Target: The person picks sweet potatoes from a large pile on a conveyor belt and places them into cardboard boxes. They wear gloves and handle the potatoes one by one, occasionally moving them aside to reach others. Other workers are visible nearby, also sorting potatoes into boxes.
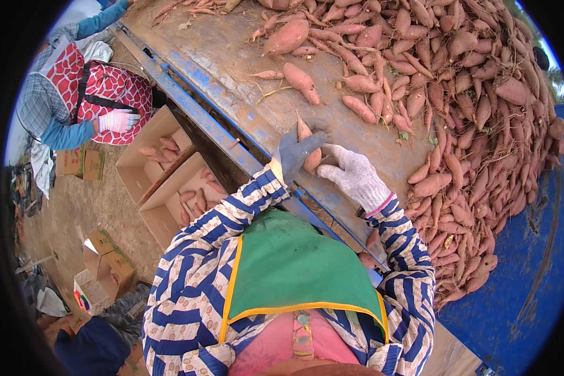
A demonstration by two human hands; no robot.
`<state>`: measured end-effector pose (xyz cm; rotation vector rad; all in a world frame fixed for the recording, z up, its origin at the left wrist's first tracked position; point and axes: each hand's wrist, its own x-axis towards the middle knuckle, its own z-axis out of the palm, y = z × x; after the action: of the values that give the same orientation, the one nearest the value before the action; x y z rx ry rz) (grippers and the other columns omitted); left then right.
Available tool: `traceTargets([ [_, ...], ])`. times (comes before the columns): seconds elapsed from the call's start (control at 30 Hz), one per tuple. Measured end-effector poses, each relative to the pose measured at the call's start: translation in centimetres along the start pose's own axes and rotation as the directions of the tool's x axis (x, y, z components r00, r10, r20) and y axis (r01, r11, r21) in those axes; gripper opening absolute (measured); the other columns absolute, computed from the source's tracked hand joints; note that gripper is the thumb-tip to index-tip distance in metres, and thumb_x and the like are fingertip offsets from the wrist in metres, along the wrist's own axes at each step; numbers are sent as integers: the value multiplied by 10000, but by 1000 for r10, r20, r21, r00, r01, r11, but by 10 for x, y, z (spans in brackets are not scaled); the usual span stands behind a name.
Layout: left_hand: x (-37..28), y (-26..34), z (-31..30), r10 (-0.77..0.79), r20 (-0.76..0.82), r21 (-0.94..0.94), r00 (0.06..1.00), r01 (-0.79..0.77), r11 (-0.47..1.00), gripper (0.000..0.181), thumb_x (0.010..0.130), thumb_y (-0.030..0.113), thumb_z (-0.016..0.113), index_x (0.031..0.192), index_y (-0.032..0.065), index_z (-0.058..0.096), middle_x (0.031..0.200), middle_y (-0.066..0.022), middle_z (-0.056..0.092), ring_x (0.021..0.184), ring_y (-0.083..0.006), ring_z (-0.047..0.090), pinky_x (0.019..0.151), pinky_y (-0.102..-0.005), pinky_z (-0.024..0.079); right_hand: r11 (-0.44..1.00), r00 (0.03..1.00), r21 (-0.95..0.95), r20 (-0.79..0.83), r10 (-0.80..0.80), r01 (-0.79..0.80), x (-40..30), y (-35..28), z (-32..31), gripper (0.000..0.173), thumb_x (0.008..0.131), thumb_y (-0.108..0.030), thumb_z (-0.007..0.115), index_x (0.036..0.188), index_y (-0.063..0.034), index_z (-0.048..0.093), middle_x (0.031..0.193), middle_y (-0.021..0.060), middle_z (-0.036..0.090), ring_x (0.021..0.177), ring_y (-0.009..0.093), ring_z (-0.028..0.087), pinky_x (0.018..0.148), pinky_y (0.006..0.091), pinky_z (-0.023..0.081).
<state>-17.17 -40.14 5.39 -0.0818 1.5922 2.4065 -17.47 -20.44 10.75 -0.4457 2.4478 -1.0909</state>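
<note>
My left hand (297,149), in a grey-coated work glove, is closed around a sweet potato (312,159) over the edge of a worn metal truck bed (225,70). The sweet potato's thin tip points away from me. Close on its right is my right hand (355,174), in a whitish knit glove, its thumb and fingers near the root's lower end; whether they touch it I cannot tell. Beyond my hands a larger sweet potato (301,82) lies loose on the bed. A big heap of sweet potatoes (470,117) with stringy roots fills the right side.
Left of the bed's blue metal edge (202,105), two open cardboard boxes (157,214) hold some sweet potatoes. A co-worker in a red patterned apron (117,89) stands at the upper left. More boxes (110,263) are on the ground. A blue panel (521,272) borders the heap.
</note>
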Motion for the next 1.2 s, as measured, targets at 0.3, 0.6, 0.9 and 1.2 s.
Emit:
traceTargets([
  [0.3,4,-3,13,-135,394,826,909,-285,486,335,873,318,786,1104,88,705,996,-179,746,935,-338,729,847,-476,563,922,995,384,99,11,-49,11,-7,-9,360,1033,-278,661,1314,-57,699,1008,67,749,1007,197,711,904,358,544],
  [0.6,9,-9,-3,-296,278,-124,914,340,932,430,971,244,712,1301,-25,648,974,-100,716,784,-171,682,709,-313,541,882,787,-467,-518,-335,68,26,38,-47,410,926,-281,772,1298,-120,711,1134,129,750,1042,333,735,868,411,583],
  [0.9,8,-4,-9,-308,390,-236,868,418,877,572,972,278,664,1444,-23,547,1038,-129,705,796,-221,709,711,-339,570,862,714,-231,-673,194,-452,90,175,-163,528,903,-458,718,1244,-57,679,1174,239,713,1017,413,717,865,507,590],
  [1.2,20,-3,-8,-303,410,-186,860,405,895,628,1003,374,646,1501,9,531,1228,-117,691,933,-197,687,804,-340,581,10,930,964,-261,259,267,-35,115,-98,486,1019,-256,572,1423,11,536,1252,214,699,997,369,723,818,494,632],
])
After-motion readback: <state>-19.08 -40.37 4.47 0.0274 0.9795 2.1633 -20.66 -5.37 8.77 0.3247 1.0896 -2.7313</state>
